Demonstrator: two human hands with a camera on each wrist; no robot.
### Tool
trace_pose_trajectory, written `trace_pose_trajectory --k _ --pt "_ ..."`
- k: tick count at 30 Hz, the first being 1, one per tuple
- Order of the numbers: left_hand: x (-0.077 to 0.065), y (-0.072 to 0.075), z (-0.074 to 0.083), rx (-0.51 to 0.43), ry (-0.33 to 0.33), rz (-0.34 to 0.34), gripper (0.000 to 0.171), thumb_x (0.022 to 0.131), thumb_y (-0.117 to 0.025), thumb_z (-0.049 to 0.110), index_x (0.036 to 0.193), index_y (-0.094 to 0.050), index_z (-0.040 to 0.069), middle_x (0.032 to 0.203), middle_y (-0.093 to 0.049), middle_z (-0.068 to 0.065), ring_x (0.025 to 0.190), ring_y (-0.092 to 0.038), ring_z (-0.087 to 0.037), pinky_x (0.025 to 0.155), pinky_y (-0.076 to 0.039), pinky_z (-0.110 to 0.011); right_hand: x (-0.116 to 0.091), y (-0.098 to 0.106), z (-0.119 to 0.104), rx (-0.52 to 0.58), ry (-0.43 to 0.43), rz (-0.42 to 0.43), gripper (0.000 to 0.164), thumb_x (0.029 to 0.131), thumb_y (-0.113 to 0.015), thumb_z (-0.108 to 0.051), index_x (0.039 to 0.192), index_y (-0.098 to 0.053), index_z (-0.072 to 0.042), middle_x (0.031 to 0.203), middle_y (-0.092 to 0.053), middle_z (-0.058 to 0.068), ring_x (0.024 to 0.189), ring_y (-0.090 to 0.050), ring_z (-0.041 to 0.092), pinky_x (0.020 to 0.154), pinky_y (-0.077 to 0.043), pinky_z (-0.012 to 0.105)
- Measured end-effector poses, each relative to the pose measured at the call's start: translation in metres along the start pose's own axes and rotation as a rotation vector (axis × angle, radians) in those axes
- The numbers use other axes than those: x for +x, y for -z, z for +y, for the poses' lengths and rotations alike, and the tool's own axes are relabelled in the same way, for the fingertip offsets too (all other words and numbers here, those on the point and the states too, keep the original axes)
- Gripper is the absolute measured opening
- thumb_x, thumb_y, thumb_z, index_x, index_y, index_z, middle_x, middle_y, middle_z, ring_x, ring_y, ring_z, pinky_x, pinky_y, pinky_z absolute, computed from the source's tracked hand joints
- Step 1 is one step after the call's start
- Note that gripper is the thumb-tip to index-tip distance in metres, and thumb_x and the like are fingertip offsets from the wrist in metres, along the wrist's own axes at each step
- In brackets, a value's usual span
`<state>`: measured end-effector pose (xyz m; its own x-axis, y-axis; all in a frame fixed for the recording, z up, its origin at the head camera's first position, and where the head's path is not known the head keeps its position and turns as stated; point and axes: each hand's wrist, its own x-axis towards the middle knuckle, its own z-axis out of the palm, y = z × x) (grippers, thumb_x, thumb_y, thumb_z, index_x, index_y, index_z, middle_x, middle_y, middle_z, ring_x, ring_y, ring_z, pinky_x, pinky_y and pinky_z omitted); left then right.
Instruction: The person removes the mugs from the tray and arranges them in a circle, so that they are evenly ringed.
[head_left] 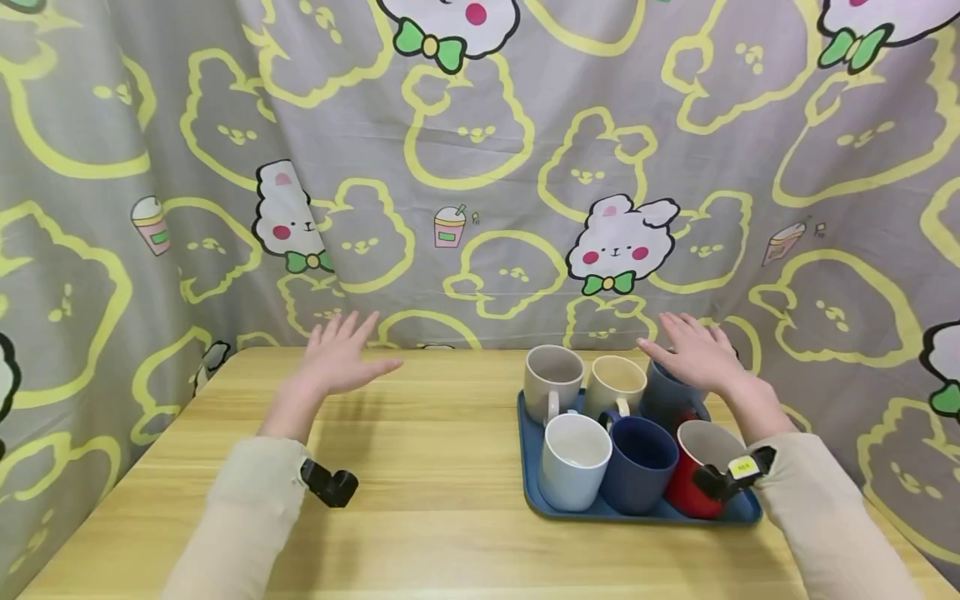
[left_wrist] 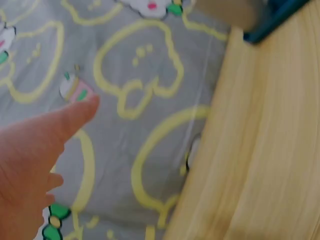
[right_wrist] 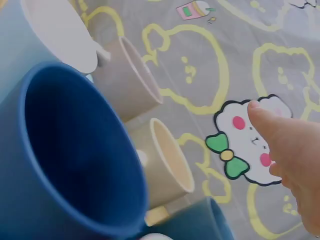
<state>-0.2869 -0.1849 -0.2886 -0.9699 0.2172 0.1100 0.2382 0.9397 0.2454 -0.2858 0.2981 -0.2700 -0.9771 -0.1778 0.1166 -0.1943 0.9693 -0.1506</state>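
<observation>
Left hand (head_left: 341, 358) raised above the counter (head_left: 420, 467), fingers extended, thumb out; grip wide. Right hand (head_left: 696, 357) raised near the mugs (head_left: 573, 479) on the tray (head_left: 529, 458), grip likewise wide.

Tray (head_left: 529, 467) placed on right part of surface (head_left: 442, 508). Back-left mug (head_left: 553, 392), back-middle mug (head_left: 604, 398) and back-right mug (head_left: 664, 402) lined up along its rear. Front-left mug (head_left: 570, 475), front-middle mug (head_left: 636, 479) and front-right mug (head_left: 683, 485) set before them. Curtain (head_left: 480, 167) hung behind surface. Left hand (head_left: 339, 360) held well left of tray; back-right mug partly covered by right hand (head_left: 696, 357) in head view.
</observation>
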Motion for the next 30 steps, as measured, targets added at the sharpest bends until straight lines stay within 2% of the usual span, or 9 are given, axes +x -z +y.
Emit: trace_pose_trajectory --k 4,9,19,22,23,24,26,29,30 --pt "-0.001 -0.002 0.018 -0.052 -0.073 0.021 0.097 0.083 -0.048 0.065 0.149 -0.01 0.006 0.151 -0.009 -0.024 0.137 -0.003 -0.042 0.108 0.001 -0.056 -0.012 0.009 0.009 0.041 0.007 0.035 0.082 0.094 -0.036 -0.055 0.141 -0.021 0.011 0.143 -0.02 0.034 0.131 -0.011 0.05 0.101 -0.002 0.066" --pt "-0.005 -0.011 0.043 -0.158 -0.156 0.049 0.096 0.082 -0.062 0.051 0.147 -0.013 -0.001 0.15 -0.015 -0.022 0.137 -0.013 -0.038 0.109 -0.012 -0.052 -0.032 0.014 0.03 0.151 0.034 0.075 0.078 0.096 -0.042 -0.046 0.14 -0.018 0.013 0.141 -0.019 0.037 0.13 -0.013 0.052 0.1 -0.012 0.067" --pt "-0.015 -0.046 0.095 -0.344 -0.224 0.065 0.103 0.073 -0.075 0.045 0.147 -0.017 0.004 0.15 -0.024 -0.014 0.134 -0.027 -0.031 0.107 -0.024 -0.045 -0.081 0.009 0.073 0.407 -0.008 0.018 0.079 0.095 -0.051 -0.035 0.147 -0.002 0.0 0.145 -0.011 0.035 0.124 -0.016 0.06 0.087 -0.023 0.072" --pt "-0.017 -0.061 0.109 -0.405 -0.26 0.068 0.102 0.071 -0.078 0.043 0.146 -0.021 0.004 0.147 -0.03 -0.013 0.133 -0.031 -0.03 0.107 -0.026 -0.044 -0.095 0.0 0.087 0.467 0.008 0.019 0.077 0.096 -0.051 -0.027 0.146 -0.001 0.002 0.144 -0.015 0.036 0.121 -0.022 0.06 0.097 -0.039 0.041" --pt "-0.018 -0.066 0.113 -0.431 -0.274 0.061 0.102 0.071 -0.078 0.042 0.146 -0.022 0.003 0.147 -0.031 -0.014 0.132 -0.032 -0.03 0.106 -0.027 -0.044 -0.099 -0.005 0.092 0.485 0.011 0.021 0.076 0.096 -0.051 -0.026 0.146 -0.001 0.003 0.143 -0.017 0.036 0.127 -0.029 0.049 0.095 -0.04 0.028" --pt "-0.018 -0.071 0.117 -0.459 -0.285 0.054 0.102 0.07 -0.079 0.041 0.146 -0.022 0.003 0.146 -0.033 -0.014 0.131 -0.033 -0.03 0.106 -0.028 -0.044 -0.104 -0.01 0.097 0.506 0.009 0.016 0.075 0.097 -0.05 -0.025 0.146 -0.001 0.002 0.143 -0.018 0.035 0.126 -0.03 0.048 0.089 -0.04 0.017" --pt "-0.02 -0.082 0.124 -0.514 -0.295 0.023 0.102 0.07 -0.08 0.04 0.146 -0.022 0.004 0.145 -0.035 -0.013 0.13 -0.034 -0.029 0.105 -0.029 -0.044 -0.112 -0.022 0.107 0.543 0.023 0.022 0.071 0.098 -0.048 -0.021 0.146 -0.002 0.003 0.142 -0.02 0.035 0.127 -0.04 0.019 0.075 -0.034 0.003" --pt "-0.021 -0.096 0.133 -0.586 -0.306 -0.02 0.103 0.069 -0.08 0.04 0.146 -0.022 0.005 0.144 -0.036 -0.012 0.13 -0.036 -0.028 0.104 -0.031 -0.045 -0.124 -0.045 0.119 0.626 0.055 0.035 0.068 0.098 -0.047 -0.015 0.146 -0.002 0.004 0.149 -0.026 0.011 0.111 -0.035 -0.017 0.078 -0.035 0.004" --pt "-0.022 -0.1 0.137 -0.605 -0.306 -0.032 0.103 0.069 -0.081 0.039 0.146 -0.022 0.005 0.144 -0.037 -0.011 0.129 -0.037 -0.028 0.104 -0.031 -0.044 -0.128 -0.052 0.121 0.655 0.073 0.039 0.067 0.098 -0.047 -0.012 0.146 -0.002 0.004 0.148 -0.028 -0.001 0.113 -0.035 -0.017 0.078 -0.036 0.005"
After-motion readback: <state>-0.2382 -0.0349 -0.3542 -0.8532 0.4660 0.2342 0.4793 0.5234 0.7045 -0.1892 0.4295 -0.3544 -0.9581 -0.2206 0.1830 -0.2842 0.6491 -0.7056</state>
